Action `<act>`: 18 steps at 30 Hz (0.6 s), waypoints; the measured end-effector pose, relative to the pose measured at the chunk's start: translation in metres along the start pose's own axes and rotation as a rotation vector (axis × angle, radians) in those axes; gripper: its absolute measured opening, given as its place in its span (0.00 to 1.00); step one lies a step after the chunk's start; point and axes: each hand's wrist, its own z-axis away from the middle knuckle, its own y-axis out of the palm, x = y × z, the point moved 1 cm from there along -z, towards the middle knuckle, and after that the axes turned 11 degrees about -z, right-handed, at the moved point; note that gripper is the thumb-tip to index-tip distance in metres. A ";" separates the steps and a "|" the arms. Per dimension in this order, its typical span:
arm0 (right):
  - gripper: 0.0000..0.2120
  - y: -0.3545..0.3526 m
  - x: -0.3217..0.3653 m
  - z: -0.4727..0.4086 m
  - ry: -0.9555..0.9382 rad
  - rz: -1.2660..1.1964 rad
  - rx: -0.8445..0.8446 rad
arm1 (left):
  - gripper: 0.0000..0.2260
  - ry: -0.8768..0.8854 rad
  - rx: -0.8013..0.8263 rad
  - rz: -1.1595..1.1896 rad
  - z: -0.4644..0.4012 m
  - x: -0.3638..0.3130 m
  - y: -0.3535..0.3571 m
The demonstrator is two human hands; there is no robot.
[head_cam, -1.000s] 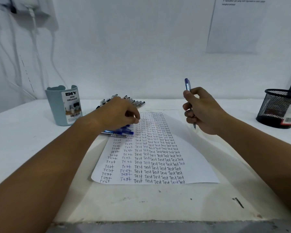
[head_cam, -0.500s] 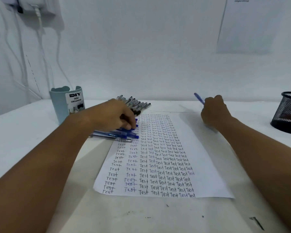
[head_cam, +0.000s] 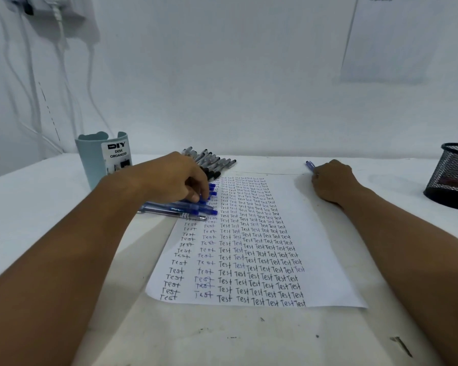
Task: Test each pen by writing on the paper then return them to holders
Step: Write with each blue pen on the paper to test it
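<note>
right hand (head_cam: 331, 182) seemingly gripping pen (head_cam: 310, 165), on paper (head_cam: 315, 233)

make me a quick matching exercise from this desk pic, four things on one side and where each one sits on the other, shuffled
Things:
1. light blue desk organizer
2. black mesh holder
3. blue pens
4. black-capped pens

Places:
A. far right edge of the desk
B. beyond the top left corner of the paper, near the wall
C. under the left hand, at the paper's left edge
D. back left of the desk

Pairs: 1-D, 2-A, 3-C, 4-B
</note>
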 end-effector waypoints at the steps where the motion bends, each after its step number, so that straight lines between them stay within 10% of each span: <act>1: 0.18 0.003 -0.001 -0.002 0.022 -0.009 0.028 | 0.09 -0.006 -0.008 -0.003 0.000 0.000 0.000; 18: 0.23 -0.007 0.004 0.012 0.096 -0.153 0.071 | 0.09 -0.059 -0.061 0.002 0.002 0.004 -0.001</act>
